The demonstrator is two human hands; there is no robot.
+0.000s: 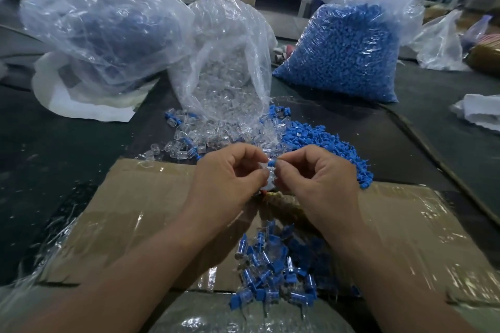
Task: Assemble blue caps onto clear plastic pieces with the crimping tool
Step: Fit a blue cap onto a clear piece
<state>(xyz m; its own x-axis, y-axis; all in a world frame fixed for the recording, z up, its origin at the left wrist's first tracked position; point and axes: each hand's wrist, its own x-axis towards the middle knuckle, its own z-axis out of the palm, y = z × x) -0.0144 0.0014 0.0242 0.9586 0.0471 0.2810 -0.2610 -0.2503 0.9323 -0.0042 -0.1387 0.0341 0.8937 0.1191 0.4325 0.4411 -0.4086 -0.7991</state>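
My left hand (230,170) pinches a clear plastic piece (266,174) above the cardboard box. My right hand (316,170) pinches a blue cap (271,163) at the top of that piece, fingertips of both hands meeting. Loose clear pieces (189,140) spill from an open clear bag (230,76) just beyond my hands. Loose blue caps (324,143) lie in a heap to the right of them. Finished blue-and-clear pieces (273,270) lie piled on the box below my wrists. Under my hands a reddish and yellowish object (281,201) shows, mostly hidden.
A taped cardboard box (135,211) lies under my forearms on the dark table (54,143). A full bag of blue caps (349,48) stands at the back right, a puffed clear bag (102,27) at the back left. White paper (479,111) lies far right.
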